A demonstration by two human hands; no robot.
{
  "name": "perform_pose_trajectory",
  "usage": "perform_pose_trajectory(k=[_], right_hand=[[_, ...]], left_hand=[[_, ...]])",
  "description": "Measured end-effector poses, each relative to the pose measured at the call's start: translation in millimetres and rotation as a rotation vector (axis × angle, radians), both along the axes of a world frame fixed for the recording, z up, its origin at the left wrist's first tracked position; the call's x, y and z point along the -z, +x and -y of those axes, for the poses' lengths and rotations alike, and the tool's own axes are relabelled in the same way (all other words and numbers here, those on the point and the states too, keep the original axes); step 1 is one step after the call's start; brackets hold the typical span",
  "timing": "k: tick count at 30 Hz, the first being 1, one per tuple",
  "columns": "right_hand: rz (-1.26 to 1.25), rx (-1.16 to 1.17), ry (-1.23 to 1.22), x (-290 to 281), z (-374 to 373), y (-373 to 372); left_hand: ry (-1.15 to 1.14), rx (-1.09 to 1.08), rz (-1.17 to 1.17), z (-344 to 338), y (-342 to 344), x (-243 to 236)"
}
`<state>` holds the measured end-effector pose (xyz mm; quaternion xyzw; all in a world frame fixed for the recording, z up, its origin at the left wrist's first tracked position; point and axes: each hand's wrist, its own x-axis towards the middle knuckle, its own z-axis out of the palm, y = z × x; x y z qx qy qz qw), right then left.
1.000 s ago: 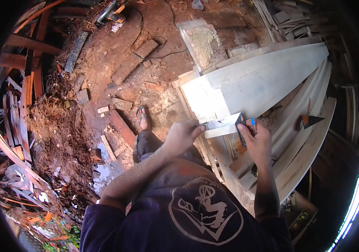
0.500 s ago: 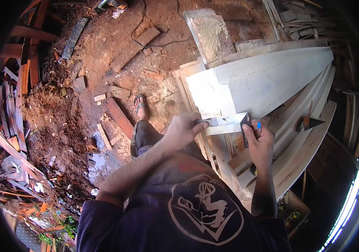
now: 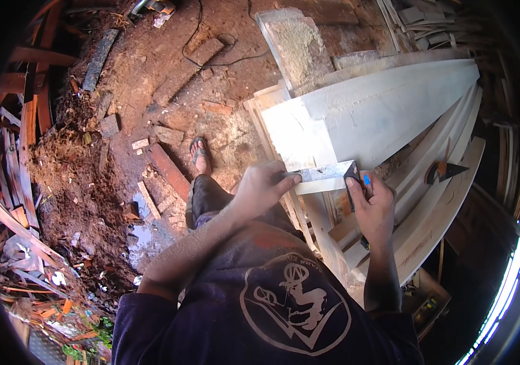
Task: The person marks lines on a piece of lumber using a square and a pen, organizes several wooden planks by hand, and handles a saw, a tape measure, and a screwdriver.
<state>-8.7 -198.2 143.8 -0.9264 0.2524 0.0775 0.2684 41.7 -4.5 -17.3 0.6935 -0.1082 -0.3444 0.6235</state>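
Observation:
Both my hands are on a try square (image 3: 324, 173) with a wide shiny blade and a dark stock. My left hand (image 3: 264, 185) is closed, pinching the blade's far left end between thumb and fingers. My right hand (image 3: 372, 204) grips the dark stock (image 3: 352, 185), thumb on top. A small blue-ended stick (image 3: 367, 180), perhaps a pen or pencil, shows between its fingers. Just below the blade runs a pale strip; whether it is wood or part of the square I cannot tell. Beyond the square lies a white-grey panel (image 3: 357, 125), brightly lit at its left end.
Long pale boards (image 3: 418, 225) lie side by side on the right, bearing a tool with a dark pointed blade (image 3: 454, 171) and brown handle. A sawdust-covered block (image 3: 296, 52) stands behind the panel. Wood offcuts, a reddish plank (image 3: 170, 172) and a black cord (image 3: 214, 64) lie on the dirt floor.
The whole view has shifted slightly, so things sit a little left and higher. Both hands keep their hold on the try square, with little movement.

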Motion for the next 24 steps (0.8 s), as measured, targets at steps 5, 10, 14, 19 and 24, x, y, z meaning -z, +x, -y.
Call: perform_pose_trajectory(k=[5,10,14,19,24], right_hand=[[-0.017,0.058,0.044,0.7,-0.8,-0.1],[0.026,0.048,0.052,6.0,2.4,-2.9],[0.048,0.025,0.022,6.6,4.9,-4.2],[-0.001,-0.008,0.011,4.1,5.8,-3.6],[0.005,-0.009,0.008,0.9,1.7,-0.4]], left_hand=[[-0.007,0.004,-0.092,0.1,1.0,-3.0],[-0.012,0.012,-0.067,-0.4,0.5,0.3],[-0.013,0.022,-0.070,-1.6,3.9,-6.6],[-0.001,0.024,-0.055,-1.5,1.7,-4.3],[-0.006,0.014,-0.048,-1.0,0.0,-1.3]])
